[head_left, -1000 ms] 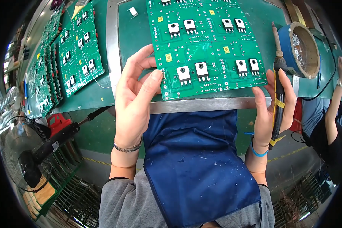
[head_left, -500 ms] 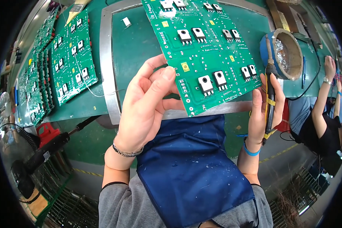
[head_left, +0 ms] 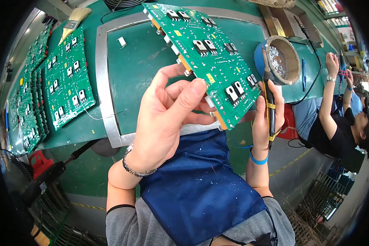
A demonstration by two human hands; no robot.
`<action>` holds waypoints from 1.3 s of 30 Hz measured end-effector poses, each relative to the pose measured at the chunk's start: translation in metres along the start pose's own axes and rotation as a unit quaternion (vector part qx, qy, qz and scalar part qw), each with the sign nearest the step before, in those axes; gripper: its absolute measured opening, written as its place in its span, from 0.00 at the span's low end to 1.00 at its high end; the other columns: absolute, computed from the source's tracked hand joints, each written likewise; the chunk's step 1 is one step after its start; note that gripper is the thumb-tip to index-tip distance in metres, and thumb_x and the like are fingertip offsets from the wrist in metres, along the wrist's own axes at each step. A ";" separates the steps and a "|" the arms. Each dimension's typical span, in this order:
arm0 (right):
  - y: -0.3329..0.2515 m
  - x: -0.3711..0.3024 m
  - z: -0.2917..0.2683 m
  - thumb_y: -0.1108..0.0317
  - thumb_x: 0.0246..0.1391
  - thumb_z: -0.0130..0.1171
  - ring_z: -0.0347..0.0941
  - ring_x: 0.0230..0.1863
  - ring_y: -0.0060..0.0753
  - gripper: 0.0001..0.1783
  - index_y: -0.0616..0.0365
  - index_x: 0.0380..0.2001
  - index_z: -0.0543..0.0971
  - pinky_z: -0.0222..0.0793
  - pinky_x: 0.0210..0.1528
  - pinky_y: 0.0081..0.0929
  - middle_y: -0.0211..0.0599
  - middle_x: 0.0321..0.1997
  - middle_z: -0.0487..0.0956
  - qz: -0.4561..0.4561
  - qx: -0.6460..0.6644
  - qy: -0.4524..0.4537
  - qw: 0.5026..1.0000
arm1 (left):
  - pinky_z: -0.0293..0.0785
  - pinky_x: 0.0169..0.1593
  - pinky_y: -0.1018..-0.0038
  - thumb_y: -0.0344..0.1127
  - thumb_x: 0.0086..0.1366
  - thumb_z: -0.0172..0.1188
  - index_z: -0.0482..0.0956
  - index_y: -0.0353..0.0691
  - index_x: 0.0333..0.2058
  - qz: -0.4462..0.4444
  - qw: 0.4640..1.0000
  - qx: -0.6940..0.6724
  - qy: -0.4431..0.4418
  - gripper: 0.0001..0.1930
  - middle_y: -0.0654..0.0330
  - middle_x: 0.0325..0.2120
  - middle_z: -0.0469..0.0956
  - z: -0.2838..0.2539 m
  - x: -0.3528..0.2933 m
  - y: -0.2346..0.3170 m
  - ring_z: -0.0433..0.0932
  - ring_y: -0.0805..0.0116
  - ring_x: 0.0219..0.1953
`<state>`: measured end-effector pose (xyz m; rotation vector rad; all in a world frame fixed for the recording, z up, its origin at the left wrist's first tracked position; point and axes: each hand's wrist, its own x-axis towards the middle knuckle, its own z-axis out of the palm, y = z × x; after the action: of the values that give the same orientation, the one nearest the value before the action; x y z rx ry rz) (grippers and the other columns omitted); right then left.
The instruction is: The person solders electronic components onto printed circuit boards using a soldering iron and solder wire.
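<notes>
The left hand [head_left: 164,110] pinches the near-left edge of a green circuit-board panel [head_left: 217,69], tilted above the bench [head_left: 137,55]; the right hand [head_left: 261,129] grips a soldering iron [head_left: 271,102], its contact with the panel unclear. The panel looks light, stiff, crackable, best held by its edges, off the transistors [head_left: 232,95].

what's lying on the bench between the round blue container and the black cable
In the head view, a blue pen-like stick lies on the bench between the round blue container and the black cable.

Room left of board [head_left: 212,63], pot [head_left: 292,57] right
</notes>
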<state>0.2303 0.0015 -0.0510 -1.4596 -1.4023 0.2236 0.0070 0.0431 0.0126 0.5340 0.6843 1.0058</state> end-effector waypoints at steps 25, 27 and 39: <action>0.003 0.000 -0.002 0.77 0.53 0.54 0.77 0.40 0.27 0.16 0.60 0.47 0.74 0.70 0.41 0.20 0.41 0.41 0.80 0.012 -0.066 0.005 0.998 | 0.80 0.33 0.75 0.27 0.61 0.56 0.57 0.34 0.48 -0.004 0.999 -0.029 -0.032 0.20 0.54 0.32 0.76 0.018 0.004 -0.011 0.79 0.68 0.31; 0.004 0.000 -0.002 0.76 0.54 0.54 0.77 0.42 0.29 0.16 0.61 0.47 0.74 0.70 0.44 0.21 0.42 0.42 0.79 0.014 -0.051 0.006 0.999 | 0.80 0.33 0.74 0.27 0.61 0.56 0.56 0.34 0.48 -0.002 0.999 -0.025 -0.037 0.20 0.54 0.31 0.76 0.017 0.004 -0.013 0.79 0.68 0.32; 0.007 -0.003 -0.001 0.76 0.55 0.52 0.76 0.45 0.32 0.15 0.63 0.47 0.73 0.68 0.47 0.24 0.44 0.43 0.79 0.017 -0.059 0.003 0.998 | 0.81 0.35 0.74 0.25 0.62 0.54 0.52 0.33 0.47 -0.001 0.997 -0.039 -0.063 0.21 0.51 0.34 0.75 0.014 0.002 -0.014 0.79 0.67 0.34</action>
<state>0.2342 0.0007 -0.0575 -1.5802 -1.4060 0.1603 0.0262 0.0368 0.0119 0.5235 0.5320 0.9836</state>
